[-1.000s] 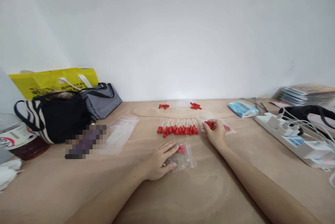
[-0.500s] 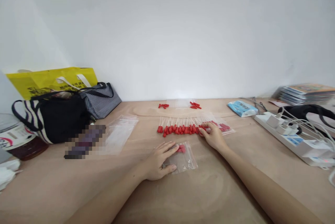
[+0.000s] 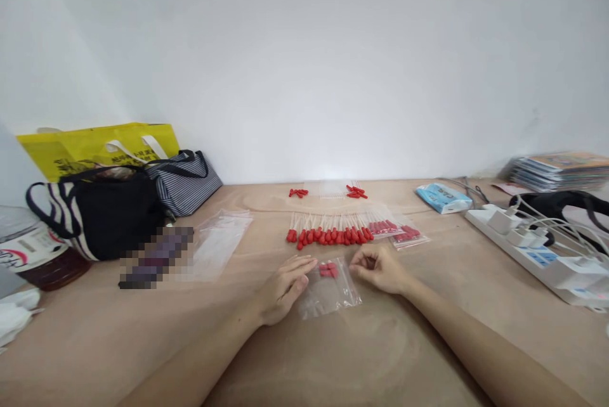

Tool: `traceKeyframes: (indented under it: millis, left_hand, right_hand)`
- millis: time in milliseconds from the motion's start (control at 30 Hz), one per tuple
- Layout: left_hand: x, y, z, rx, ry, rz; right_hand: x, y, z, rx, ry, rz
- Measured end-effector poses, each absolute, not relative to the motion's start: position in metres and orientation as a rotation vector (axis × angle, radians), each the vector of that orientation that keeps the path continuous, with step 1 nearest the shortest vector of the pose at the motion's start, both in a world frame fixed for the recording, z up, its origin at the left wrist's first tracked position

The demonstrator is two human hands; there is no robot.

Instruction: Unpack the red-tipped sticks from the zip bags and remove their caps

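Clear bag point(image 3: 326, 296) lies on tan table point(image 3: 333, 366), wall point(image 3: 304, 64) behind.

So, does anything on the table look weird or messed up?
Yes, a dark thing on the left, beside the flat clear bags, is covered by square blocks, so I can't tell what it is. The little bag by the right hand looks a bit wrinkled. Nothing looks spilled or broken.

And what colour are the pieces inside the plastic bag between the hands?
The pieces are red, as the head view shows.
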State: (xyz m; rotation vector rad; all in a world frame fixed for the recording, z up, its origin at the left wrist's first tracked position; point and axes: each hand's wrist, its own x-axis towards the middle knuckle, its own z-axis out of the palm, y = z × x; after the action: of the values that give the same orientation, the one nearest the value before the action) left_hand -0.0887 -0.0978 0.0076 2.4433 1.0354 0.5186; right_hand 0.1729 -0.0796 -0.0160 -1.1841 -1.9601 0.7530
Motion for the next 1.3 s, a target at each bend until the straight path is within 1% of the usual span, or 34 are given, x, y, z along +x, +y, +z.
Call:
traceKeyframes:
  millis: [100,267,400,600,667,833,1000,1067,1300]
  left_hand:
    - [-0.088,-0.098,0.008,2.414,1.078,0.522]
    - [-0.084,-0.100,0.011,2.508,0.980,0.344]
    - [-0.083,-0.099,0.012,2.517,0.932,0.352]
    - [-0.082,-0.099,0.014,2.517,0.958,0.315]
    - [-0.081,-0.099,0.014,2.523,0.971,0.291]
    - [-0.082,-0.100,0.013,2.518,0.974,0.286]
    - [-0.082,-0.100,0.014,2.525,0.974,0.278]
    - [-0.083,-0.100,0.014,2.525,0.975,0.278]
    - [-0.085,-0.097,0.013,2.494,0.969,0.276]
  right_hand:
    - [0.166,-0.087,-0.015,-1.204,-2.066,0.759]
    - [0.157,-0.088,-0.009,-1.193,-2.144,0.644]
    - [0.150,-0.090,-0.005,-1.305,-2.165,0.591]
    - [0.142,-0.093,-0.006,-1.379,-2.131,0.606]
    - [0.144,-0.093,-0.007,-1.365,-2.107,0.655]
    - [0.153,-0.093,-0.008,-1.246,-2.066,0.949]
    - [0.150,-0.093,-0.006,-1.329,-2.165,0.759]
    - [0.148,-0.093,-0.006,-1.345,-2.154,0.734]
    - [0.163,-0.093,-0.008,-1.257,-1.983,1.037]
